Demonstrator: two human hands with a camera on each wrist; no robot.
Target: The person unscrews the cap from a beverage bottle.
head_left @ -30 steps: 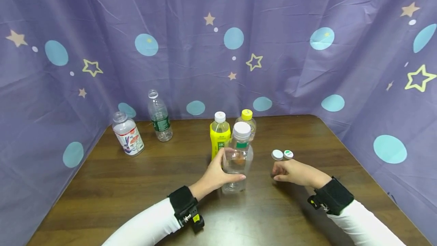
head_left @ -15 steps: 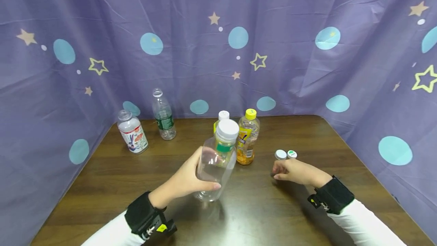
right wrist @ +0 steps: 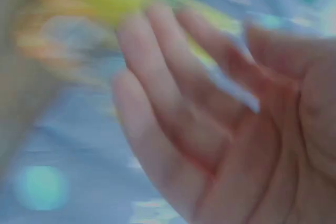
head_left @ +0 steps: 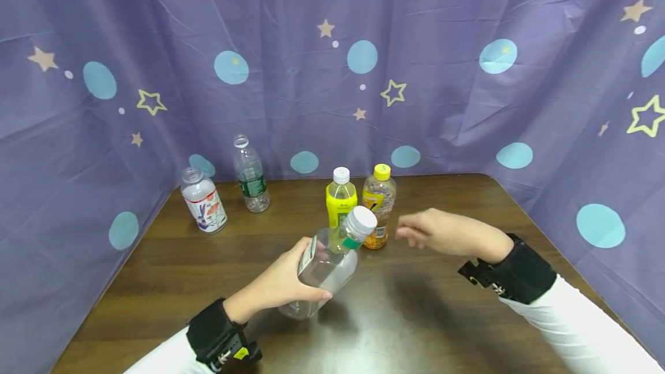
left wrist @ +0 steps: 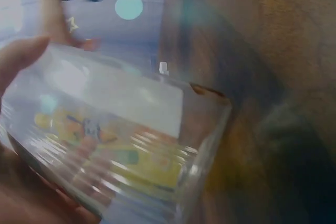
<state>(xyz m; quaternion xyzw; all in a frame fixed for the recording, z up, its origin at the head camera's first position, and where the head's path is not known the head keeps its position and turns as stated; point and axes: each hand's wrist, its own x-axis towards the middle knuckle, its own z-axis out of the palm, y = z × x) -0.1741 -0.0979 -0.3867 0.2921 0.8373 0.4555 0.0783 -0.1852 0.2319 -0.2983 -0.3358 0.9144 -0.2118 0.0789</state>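
Purple star-print curtain (head_left: 291, 103) backs a wooden tabletop (head_left: 161, 287) as the left hand (head_left: 291, 277) grips a clear plastic bottle (head_left: 336, 271), white cap (head_left: 362, 221) tilted between one and two o'clock; the empty right hand (head_left: 441, 234), fingers loosely bent, hovers near the cap's three o'clock.

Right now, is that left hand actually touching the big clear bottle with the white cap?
Touching. The head view shows the left hand gripping the clear bottle by its body, with the thumb laid against its side.
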